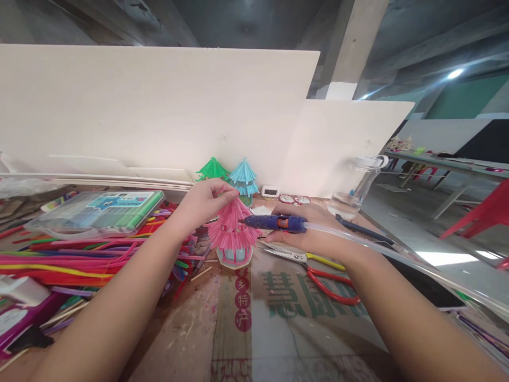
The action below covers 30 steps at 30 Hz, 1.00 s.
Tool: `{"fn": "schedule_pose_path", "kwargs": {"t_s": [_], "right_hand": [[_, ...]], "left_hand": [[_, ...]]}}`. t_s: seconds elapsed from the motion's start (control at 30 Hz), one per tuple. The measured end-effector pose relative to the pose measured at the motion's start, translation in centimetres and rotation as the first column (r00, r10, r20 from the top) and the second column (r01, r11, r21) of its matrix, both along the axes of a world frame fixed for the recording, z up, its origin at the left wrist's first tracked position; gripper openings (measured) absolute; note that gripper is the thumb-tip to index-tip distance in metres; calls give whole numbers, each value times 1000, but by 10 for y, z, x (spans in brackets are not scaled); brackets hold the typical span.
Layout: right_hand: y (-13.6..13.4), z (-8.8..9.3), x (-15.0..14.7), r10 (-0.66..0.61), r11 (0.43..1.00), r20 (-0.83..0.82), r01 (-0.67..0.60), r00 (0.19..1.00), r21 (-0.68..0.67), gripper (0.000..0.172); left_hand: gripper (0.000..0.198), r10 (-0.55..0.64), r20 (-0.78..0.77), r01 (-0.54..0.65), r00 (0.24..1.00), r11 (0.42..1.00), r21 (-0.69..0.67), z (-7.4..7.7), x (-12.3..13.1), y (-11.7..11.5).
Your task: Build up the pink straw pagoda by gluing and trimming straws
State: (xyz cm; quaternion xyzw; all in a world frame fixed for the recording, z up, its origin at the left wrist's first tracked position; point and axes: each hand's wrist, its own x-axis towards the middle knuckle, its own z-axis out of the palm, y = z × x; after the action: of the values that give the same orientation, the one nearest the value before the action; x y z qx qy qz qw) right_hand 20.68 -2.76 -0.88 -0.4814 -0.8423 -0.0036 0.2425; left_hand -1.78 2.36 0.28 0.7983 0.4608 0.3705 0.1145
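Note:
A pink model pavilion (234,233) with a two-tiered roof stands upright on the cardboard sheet (302,339). My left hand (209,199) pinches the tip of its roof. In my right hand (304,225) is a blue hot glue gun (274,223), its nozzle pointing left at the upper roof, with a long clear glue stick (358,237) trailing from its back. Whether the nozzle touches the roof I cannot tell. Below the right hand lie scissors (330,284) with red and yellow handles. Behind the pink pavilion stand a green model (213,168) and a light blue model (244,172).
Pipe cleaners (79,262) lie heaped at the left, under a clear case of markers (107,209). A small digital clock (270,191) and a clear plastic bottle (352,191) stand before the white board (159,106). Dark pliers (363,229) and a black phone-like slab (421,284) lie right.

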Motion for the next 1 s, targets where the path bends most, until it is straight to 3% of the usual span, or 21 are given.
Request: {"fn": "schedule_pose_path", "kwargs": {"t_s": [0.23, 0.53, 1.0], "right_hand": [[1, -3, 0, 2, 1000, -42, -2, 999, 6, 31], [1, -1, 1, 121, 990, -103, -128, 987, -56, 27], [5, -5, 1, 136, 986, -61, -141, 989, -87, 29]], "left_hand": [[35, 2, -9, -2, 1000, 1000, -2, 0, -1, 0], [35, -4, -4, 4, 1000, 1000, -3, 1, 0, 0], [34, 0, -7, 0, 1000, 1000, -4, 0, -1, 0]]}}
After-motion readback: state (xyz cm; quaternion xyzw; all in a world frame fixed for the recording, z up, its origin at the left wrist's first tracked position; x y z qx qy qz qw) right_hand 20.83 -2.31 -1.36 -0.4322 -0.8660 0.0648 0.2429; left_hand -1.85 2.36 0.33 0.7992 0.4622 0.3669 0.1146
